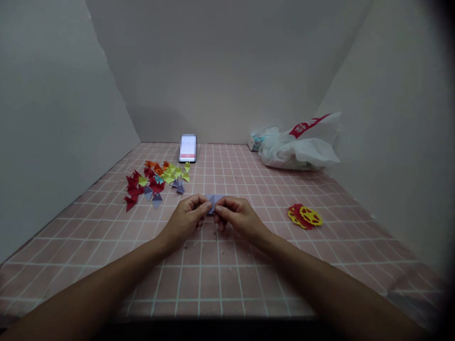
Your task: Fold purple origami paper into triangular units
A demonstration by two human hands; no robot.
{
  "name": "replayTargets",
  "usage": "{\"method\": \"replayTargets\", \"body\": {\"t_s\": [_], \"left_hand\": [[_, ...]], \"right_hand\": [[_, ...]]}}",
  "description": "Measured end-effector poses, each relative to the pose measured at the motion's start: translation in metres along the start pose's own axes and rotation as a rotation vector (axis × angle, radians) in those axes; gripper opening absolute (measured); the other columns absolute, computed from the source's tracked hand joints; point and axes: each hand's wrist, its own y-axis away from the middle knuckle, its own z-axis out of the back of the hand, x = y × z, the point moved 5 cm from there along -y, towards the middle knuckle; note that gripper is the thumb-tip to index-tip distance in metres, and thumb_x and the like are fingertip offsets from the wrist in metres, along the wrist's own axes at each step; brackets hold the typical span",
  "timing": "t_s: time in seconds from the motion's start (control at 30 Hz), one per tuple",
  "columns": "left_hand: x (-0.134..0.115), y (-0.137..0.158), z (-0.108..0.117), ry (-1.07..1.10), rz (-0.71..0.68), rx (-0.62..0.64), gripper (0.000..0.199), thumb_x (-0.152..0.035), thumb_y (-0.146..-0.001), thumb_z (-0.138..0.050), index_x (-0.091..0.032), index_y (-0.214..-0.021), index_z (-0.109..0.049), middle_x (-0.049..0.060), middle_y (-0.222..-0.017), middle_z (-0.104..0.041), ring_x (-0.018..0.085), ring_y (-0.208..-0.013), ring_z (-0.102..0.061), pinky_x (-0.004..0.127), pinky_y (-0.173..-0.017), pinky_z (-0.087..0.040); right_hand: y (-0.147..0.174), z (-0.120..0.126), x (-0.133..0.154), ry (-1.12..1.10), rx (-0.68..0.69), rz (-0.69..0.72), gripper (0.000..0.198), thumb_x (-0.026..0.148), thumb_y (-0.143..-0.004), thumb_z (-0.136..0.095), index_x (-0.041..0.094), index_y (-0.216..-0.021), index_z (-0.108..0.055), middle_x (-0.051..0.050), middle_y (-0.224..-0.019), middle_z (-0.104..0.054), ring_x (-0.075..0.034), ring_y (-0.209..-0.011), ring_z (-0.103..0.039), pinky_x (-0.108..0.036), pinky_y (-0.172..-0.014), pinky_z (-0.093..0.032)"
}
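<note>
A small piece of lavender paper (215, 197) is pinched between my two hands above the middle of the table. My left hand (190, 213) grips its left side with thumb and fingers. On the other side my right hand (236, 213) holds it the same way, with the two thumbs close together. A crease shows in the paper; its lower part is covered by my fingers. Left of my hands lies a loose pile of folded paper pieces (134, 189) in red, orange, yellow-green, blue and lavender.
A phone (188, 148) with a lit, blurred screen stands upright near the back wall. At the back right is a white plastic bag (302, 149) with red print. Yellow and red star-patterned discs (305, 217) lie on the right of the checked tablecloth (209, 284). Pale walls enclose the table.
</note>
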Motion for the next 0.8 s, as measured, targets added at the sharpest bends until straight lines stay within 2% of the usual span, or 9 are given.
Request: {"method": "replayTargets", "body": {"t_s": [0.17, 0.57, 0.8], "left_hand": [[-0.0003, 0.0005, 0.0006, -0.025, -0.017, 0.001, 0.032, -0.046, -0.08, -0.069, -0.016, -0.079, -0.057, -0.004, -0.059, -0.055, 0.006, -0.044, -0.04, 0.02, -0.044, -0.031], [0.0037, 0.0018, -0.0012, 0.006, -0.002, -0.021, 0.032, -0.046, -0.081, -0.069, -0.017, -0.076, -0.055, -0.007, -0.052, -0.046, 0.006, -0.043, -0.037, 0.02, -0.043, -0.028], [-0.0006, 0.0046, -0.0037, 0.0, -0.012, -0.052, 0.034, -0.045, -0.079, -0.07, -0.018, -0.071, -0.052, -0.007, -0.054, -0.045, 0.006, -0.046, -0.036, 0.02, -0.045, -0.027]], "right_hand": [[-0.0004, 0.0005, -0.001, -0.005, 0.005, -0.009, 0.025, 0.039, -0.082, -0.068, 0.017, -0.072, -0.061, 0.003, -0.062, -0.06, -0.008, -0.045, -0.055, -0.02, -0.041, -0.046], [0.0022, -0.0028, -0.0021, 0.068, -0.059, -0.039, 0.019, 0.03, -0.083, -0.061, 0.02, -0.069, -0.053, 0.005, -0.056, -0.054, -0.008, -0.042, -0.051, -0.02, -0.04, -0.041], [0.0017, -0.0027, -0.0044, 0.086, -0.044, 0.003, 0.017, 0.031, -0.083, -0.062, 0.019, -0.072, -0.055, 0.003, -0.062, -0.058, -0.008, -0.047, -0.054, -0.021, -0.043, -0.042]]}}
